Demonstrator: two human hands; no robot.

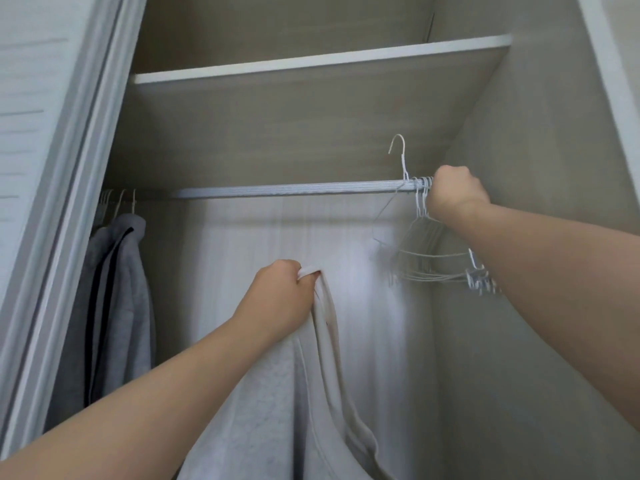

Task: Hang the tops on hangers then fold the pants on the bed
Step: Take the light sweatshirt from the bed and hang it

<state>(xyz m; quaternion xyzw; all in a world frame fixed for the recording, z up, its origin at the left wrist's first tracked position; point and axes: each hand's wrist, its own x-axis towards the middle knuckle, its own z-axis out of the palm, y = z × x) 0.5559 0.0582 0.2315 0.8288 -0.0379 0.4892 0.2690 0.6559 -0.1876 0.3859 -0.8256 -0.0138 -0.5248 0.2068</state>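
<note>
My left hand (280, 299) is raised inside the wardrobe, shut on a white top (311, 393) that hangs down from its grip. My right hand (453, 195) is closed at the right end of the metal rail (277, 191), where a bunch of white wire hangers (422, 258) hangs. One white hanger (401, 157) is lifted off the rail, its hook sticking up above it beside my fist; my right hand seems to grip it. No pants or bed are in view.
A grey hooded top (117, 306) with a dark stripe hangs at the rail's left end among other hangers. A shelf (311, 64) runs above the rail. The sliding door frame (69, 202) stands at left, the wardrobe side wall (536, 133) at right.
</note>
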